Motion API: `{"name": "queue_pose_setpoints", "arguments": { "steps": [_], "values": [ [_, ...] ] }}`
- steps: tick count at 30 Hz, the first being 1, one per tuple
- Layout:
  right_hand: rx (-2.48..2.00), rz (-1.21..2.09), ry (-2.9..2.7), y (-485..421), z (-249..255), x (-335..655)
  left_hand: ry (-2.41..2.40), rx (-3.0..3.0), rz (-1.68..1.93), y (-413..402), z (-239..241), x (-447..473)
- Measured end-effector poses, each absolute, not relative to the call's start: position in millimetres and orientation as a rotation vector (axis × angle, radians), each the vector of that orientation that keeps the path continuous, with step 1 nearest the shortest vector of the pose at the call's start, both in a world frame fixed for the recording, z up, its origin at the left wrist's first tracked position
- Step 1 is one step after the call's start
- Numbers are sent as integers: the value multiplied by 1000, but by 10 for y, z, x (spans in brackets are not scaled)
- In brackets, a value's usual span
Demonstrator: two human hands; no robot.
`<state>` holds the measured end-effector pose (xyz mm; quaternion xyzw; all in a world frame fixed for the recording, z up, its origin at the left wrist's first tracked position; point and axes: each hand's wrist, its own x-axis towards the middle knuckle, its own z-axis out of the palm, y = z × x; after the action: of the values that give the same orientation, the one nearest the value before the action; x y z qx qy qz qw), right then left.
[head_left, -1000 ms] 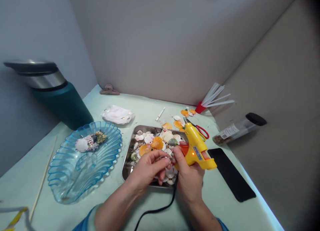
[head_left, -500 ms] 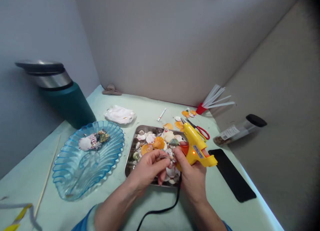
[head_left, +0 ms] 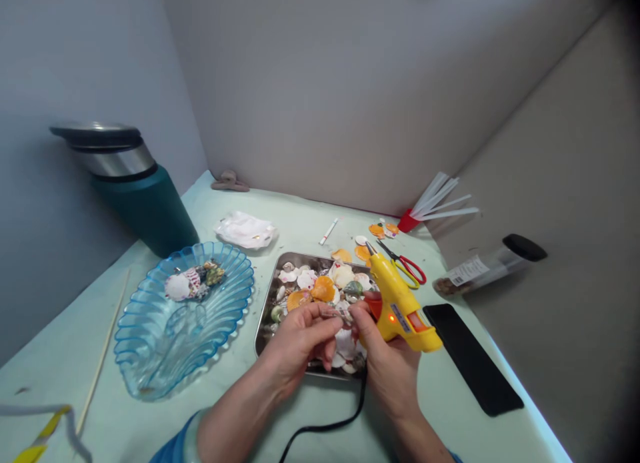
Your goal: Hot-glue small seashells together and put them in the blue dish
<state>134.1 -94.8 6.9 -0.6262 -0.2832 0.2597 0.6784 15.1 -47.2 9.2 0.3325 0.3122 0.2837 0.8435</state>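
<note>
My right hand (head_left: 393, 369) is wrapped round a yellow hot glue gun (head_left: 400, 303), nozzle up and away, its orange light lit. Thumb and fingers of my left hand (head_left: 305, 339) are pinched together on something thin and pale, too small to make out. My right thumb and fingertip meet it from the other side. Both hands are over the front of a metal tray (head_left: 265, 314) heaped with seashells, among them an orange scallop shell (head_left: 323, 289). A black cord (head_left: 325, 427) runs down from the glue gun.
Left stands a blue shell-shaped dish (head_left: 220, 329) holding several shells, behind it a teal bottle (head_left: 150, 213). Scissors (head_left: 407, 263), glue sticks in a red cup (head_left: 409, 221), a clear jar (head_left: 475, 273) and a black phone-like slab (head_left: 475, 359) lie right. A white packet (head_left: 246, 230) sits behind.
The whole view has shifted slightly, so everything sits a little further right. Both hands keep nearly the same pose and hold.
</note>
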Motion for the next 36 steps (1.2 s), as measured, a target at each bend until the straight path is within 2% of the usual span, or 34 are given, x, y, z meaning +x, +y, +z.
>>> {"name": "queue_pose_setpoints", "arguments": {
  "steps": [6, 20, 36],
  "values": [
    [-1420, 600, -639, -938, 118, 1352, 612, 748, 518, -470, 92, 115],
    [-1421, 678, -713, -942, 126, 1291, 737, 737, 750, -480, 92, 161],
    [-1515, 496, -964, -952, -54, 1301, 779, 715, 759, -467, 67, 165]
  ]
}}
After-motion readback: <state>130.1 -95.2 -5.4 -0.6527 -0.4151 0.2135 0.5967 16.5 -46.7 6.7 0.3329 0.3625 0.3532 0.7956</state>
